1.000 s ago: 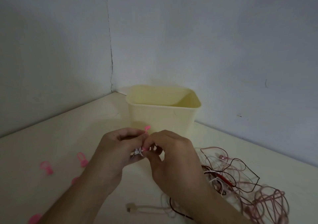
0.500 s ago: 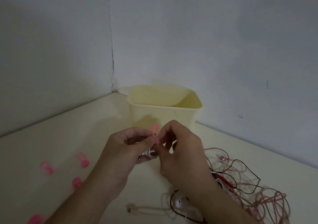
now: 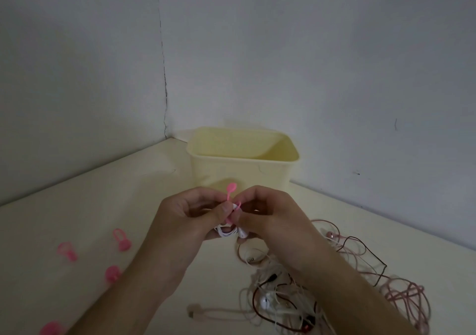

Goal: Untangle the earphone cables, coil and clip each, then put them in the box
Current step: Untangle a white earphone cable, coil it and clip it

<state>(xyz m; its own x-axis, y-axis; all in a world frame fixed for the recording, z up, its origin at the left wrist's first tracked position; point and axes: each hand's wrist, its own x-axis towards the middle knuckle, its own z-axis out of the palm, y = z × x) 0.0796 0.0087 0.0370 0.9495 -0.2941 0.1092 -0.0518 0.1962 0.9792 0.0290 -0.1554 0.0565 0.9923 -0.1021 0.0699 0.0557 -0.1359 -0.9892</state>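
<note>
A: Why both hands up by the box [image 3: 242,159]?

B: Left hand [image 3: 190,218] pinched the white coil [image 3: 229,231] so it wouldn't spring; right hand [image 3: 270,216] pinched the pink clip [image 3: 231,193] around it, w/ the drop just ahead.

A: Clip fastened?

B: Couldn't tell (fingers hid it). Remaining tangle [image 3: 322,291] sat on the table [image 3: 77,206], partly cut off.

box [image 3: 242,172] at table [image 3: 77,206] back corner, spare clips [image 3: 121,239] left, tangled cables [image 3: 334,283] right of hands
</note>
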